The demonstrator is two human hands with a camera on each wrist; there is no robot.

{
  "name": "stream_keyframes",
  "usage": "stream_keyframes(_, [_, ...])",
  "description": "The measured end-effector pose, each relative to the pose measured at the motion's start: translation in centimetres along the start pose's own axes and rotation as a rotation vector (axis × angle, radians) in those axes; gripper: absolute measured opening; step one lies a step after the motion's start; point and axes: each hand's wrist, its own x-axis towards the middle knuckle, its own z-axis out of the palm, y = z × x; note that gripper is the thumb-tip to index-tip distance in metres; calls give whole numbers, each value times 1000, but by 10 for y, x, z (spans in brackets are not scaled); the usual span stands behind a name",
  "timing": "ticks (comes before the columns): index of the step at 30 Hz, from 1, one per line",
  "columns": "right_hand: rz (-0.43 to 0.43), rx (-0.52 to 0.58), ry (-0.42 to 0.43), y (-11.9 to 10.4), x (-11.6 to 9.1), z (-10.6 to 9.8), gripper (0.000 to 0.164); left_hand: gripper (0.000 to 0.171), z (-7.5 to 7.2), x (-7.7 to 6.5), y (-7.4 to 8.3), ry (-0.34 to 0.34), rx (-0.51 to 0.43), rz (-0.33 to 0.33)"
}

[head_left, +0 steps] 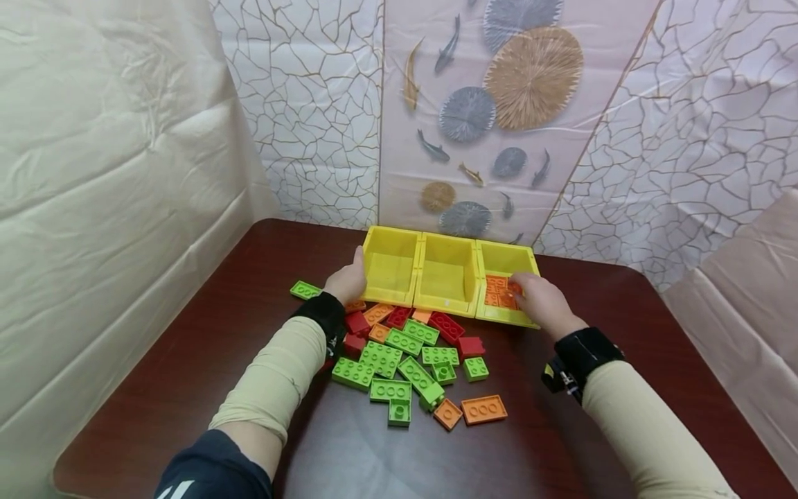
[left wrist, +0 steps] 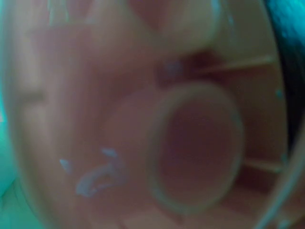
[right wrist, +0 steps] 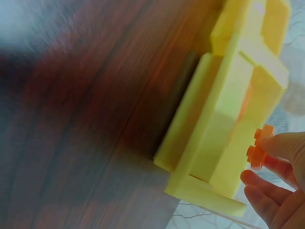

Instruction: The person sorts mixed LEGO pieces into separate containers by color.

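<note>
A yellow three-compartment bin stands at the back of the table. At its left end is my left hand, thumb pointing up along the side wall; the other fingers are hidden in the head view, and the left wrist view is a blur. Over the right compartment, my right hand pinches an orange building brick between thumb and fingers, studs facing the bin. Below it, several orange bricks lie side by side on that compartment's floor. The left and middle compartments hold no bricks.
In front of the bin spreads a loose pile of green bricks, red bricks and orange bricks. One green brick lies apart, left of my left hand. A patterned cloth hangs behind the table.
</note>
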Motion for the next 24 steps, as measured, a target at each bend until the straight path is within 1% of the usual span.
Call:
stream_keyframes(2, [7,-11,-21,4,7,4,25,49,0,-1,2,-12,8,1])
stream_keyframes(6, [1,-17,-52,9,17,12,25,50,-1,-3,4,-11,-21,-12])
stream_keyframes(10, [4,-14,-103,11,22,18,25,47,-2,-6,6,-10,-7,11])
stream_keyframes(13, [15,-18,-143,10,23,20,27,47,-3,-8,7,-16,24,39])
stream_keyframes(16, [32,-11,-154,8,24,20,27,53,-5,-8,6,-2,-12,17])
stream_keyframes(18, [34,2,-153,8,24,21,28,62,-5,-7,5,9,-37,-1])
stream_keyframes(20, [35,23,-159,8,22,22,31,74,-5,-8,5,10,-76,-35])
stream_keyframes(24, [-11,50,-162,6,15,24,40,82,-5,-10,3,-4,-110,-79])
